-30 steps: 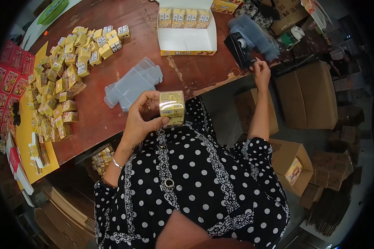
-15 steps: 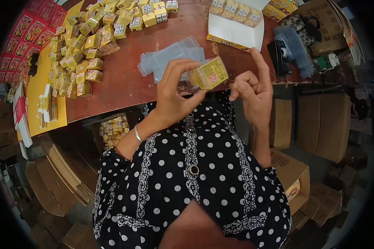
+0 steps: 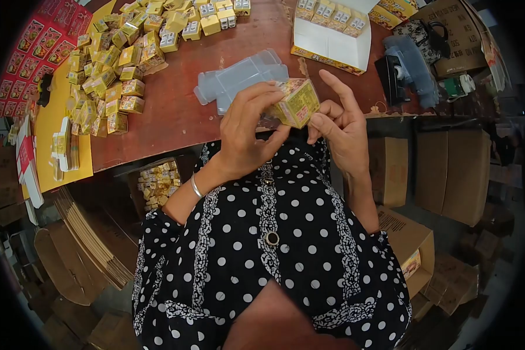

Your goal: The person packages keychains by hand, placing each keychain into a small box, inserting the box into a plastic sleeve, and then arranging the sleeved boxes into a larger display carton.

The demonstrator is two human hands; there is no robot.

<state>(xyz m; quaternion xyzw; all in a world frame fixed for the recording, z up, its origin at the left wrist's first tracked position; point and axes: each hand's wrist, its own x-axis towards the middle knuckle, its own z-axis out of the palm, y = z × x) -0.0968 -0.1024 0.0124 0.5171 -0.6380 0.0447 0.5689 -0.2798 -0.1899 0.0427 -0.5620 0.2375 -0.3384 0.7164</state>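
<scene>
My left hand (image 3: 242,125) is closed around a small yellow printed box (image 3: 299,103), which sits in a clear plastic case above the table's near edge. The box is tilted, with a printed side facing me. At its right corner are the thumb and curled fingers of my right hand (image 3: 344,125), with the index finger raised. The thumb touches the corner; whether it pinches a clear flap I cannot make out. Just behind the hands, folded-flat clear plastic cases (image 3: 239,79) lie on the red-brown table (image 3: 175,105).
Many small yellow boxes (image 3: 114,70) are heaped at the left. An open display carton (image 3: 332,49) with a row of boxes stands at the back right. Under the table are a carton of small boxes (image 3: 159,184) and cardboard cartons (image 3: 452,175). Red printed sheets (image 3: 38,55) lie far left.
My right hand has moved left to the box's corner, its thumb now touching it. The box has turned a little in my left hand, showing more of its upper side.
</scene>
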